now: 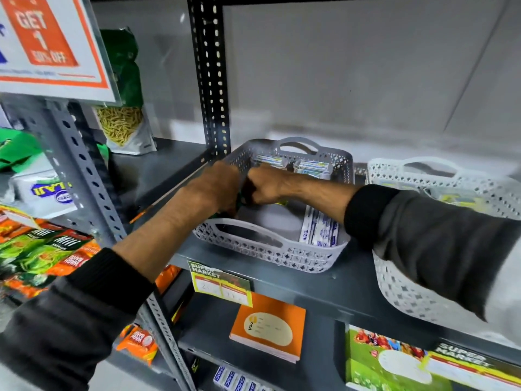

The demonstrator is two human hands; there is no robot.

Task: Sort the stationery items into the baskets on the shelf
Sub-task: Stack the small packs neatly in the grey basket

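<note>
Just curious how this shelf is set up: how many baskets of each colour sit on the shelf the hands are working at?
Grey basket: 1, with both hands inside it
White basket: 1, to its right
Total: 2 baskets

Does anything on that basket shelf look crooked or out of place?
The grey basket sits turned at an angle, its near end jutting toward the shelf edge, while both hands, left and right, work inside it. Nothing looks spilled or broken; the white basket beside it seems fine.
</note>
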